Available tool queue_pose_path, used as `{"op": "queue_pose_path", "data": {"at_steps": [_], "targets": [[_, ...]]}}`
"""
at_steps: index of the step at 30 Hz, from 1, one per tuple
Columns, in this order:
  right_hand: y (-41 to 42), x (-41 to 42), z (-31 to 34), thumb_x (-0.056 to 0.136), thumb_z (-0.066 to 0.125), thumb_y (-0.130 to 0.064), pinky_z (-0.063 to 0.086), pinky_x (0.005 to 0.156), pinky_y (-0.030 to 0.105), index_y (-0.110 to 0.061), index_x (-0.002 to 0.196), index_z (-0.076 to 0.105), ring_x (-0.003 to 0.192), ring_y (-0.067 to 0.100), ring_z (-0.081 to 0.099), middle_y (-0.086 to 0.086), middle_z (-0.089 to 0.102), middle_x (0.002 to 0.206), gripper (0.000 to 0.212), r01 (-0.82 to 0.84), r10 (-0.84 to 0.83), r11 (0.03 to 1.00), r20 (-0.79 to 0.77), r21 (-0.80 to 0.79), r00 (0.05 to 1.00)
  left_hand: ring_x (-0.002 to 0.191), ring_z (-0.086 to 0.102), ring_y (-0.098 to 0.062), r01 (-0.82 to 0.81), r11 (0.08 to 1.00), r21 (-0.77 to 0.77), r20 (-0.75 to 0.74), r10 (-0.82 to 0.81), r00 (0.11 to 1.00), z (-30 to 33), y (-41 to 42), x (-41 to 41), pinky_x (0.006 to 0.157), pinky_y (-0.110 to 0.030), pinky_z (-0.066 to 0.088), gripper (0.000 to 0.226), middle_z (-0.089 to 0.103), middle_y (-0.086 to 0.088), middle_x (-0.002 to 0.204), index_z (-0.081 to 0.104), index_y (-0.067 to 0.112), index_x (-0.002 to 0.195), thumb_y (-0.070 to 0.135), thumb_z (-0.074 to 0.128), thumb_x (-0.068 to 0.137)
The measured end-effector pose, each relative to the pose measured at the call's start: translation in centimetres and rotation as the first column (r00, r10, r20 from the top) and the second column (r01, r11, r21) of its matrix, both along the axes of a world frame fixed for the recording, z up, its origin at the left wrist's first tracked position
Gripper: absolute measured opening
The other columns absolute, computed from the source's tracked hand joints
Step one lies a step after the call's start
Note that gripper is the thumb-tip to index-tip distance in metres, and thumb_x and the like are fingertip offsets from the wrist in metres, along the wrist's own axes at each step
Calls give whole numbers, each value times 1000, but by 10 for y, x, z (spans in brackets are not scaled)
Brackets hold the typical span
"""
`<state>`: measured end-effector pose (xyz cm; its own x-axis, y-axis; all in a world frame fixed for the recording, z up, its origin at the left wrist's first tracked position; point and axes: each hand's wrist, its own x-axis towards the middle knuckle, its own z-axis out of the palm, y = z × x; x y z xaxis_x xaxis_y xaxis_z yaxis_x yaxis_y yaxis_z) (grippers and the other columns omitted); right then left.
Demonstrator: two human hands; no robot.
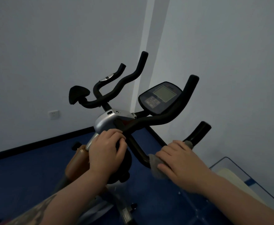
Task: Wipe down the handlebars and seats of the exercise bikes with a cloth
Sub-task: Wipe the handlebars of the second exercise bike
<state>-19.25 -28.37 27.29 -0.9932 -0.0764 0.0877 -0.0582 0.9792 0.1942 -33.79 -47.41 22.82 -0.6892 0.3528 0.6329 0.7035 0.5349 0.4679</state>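
Observation:
An exercise bike stands in front of me with black foam handlebars [168, 117] and a console screen [161, 96]. My right hand [180, 161] grips a grey cloth [155, 164] wrapped over the near right handlebar bar. The cloth's other end shows past my fingers by the bar's upturned tip [198, 132]. My left hand [107, 148] curls over a black part next to the bike's silver stem housing [105, 122]. A second bike's handlebars [125, 82] and black seat [77, 94] are behind, nearer the wall.
Blue floor [27, 172] runs to a black skirting along the pale walls, with a wall socket [53, 114] low on the left. A clear-edged container [240, 172] with something pale inside sits at the lower right. A brown part of the bike frame [76, 161] is under my left forearm.

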Motion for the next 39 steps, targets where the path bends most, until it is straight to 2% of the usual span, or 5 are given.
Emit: {"op": "queue_pose_path", "data": {"at_steps": [13, 21, 26, 30, 39], "targets": [[-46, -40, 5, 98, 45, -13, 29, 67, 38, -10, 130, 41, 100, 33, 54, 14, 42, 124, 33, -17, -48, 979, 312, 204, 949, 84, 56, -4, -56, 998, 16, 95, 54, 994, 1, -1, 1, 65, -6, 28, 26, 65, 13, 99, 65, 25, 92, 34, 41, 85], [-60, -106, -11, 104, 31, -29, 33, 70, 36, -10, 127, 43, 106, 35, 53, 17, 47, 126, 32, 201, -168, 972, 229, -126, 959, 85, 58, -8, -59, 998, -10, 79, 59, 995, -1, 1, -2, 62, -20, 38, 26, 64, 12, 96, 64, 24, 89, 33, 41, 83], [-43, -46, -12, 104, 28, -37, 35, 65, 34, -11, 139, 36, 88, 25, 62, 6, 60, 112, 45, 2, -7, 996, 51, 88, 999, 90, 56, -5, -30, 1000, -3, 84, 30, 996, -2, 0, -2, 65, -19, 39, 25, 64, 14, 99, 64, 26, 89, 34, 40, 85], [31, -21, 7, 94, 44, -32, 47, 71, 31, -19, 86, 67, 65, 16, 60, -5, 64, 76, 27, -161, 166, 986, -208, 39, 964, 93, 55, -3, -20, 1000, -1, 101, 20, 995, -4, -1, -3, 65, -12, 32, 26, 64, 15, 102, 64, 27, 90, 35, 40, 86], [35, -7, -27, 91, 47, -22, 29, 114, 45, -13, 80, 67, 80, 21, 54, 1, 61, 81, 25, 69, -74, 997, -576, -31, 814, 94, 55, -5, -37, 999, 12, 80, 36, 996, -6, 0, -4, 62, -26, 44, 29, 65, 14, 102, 65, 27, 89, 37, 38, 85]]}}
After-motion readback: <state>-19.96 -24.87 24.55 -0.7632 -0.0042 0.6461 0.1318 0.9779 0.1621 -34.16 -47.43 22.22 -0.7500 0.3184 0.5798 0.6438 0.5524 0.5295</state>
